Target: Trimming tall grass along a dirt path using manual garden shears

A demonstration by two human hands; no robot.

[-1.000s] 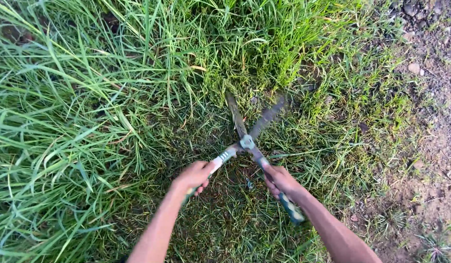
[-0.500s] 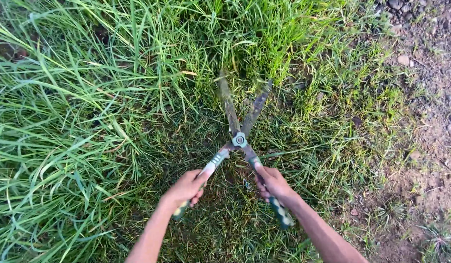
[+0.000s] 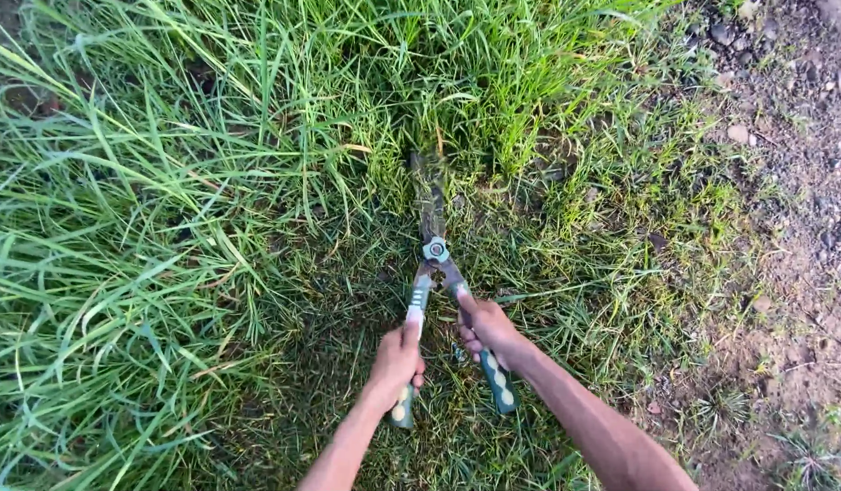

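Head view is showing the left hand (image 3: 395,362) and right hand (image 3: 487,329), fingers wrapping tightly around the green handles of the garden shears (image 3: 432,251). Beyond the hands, the blades are lying shut together, pointing into tall grass (image 3: 257,118). Half a second ago they were gaping open, handles spread apart.

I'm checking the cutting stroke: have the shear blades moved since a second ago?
Yes. The blades have swung shut and pushed forward into the tall grass, away from the bare dirt on the right.
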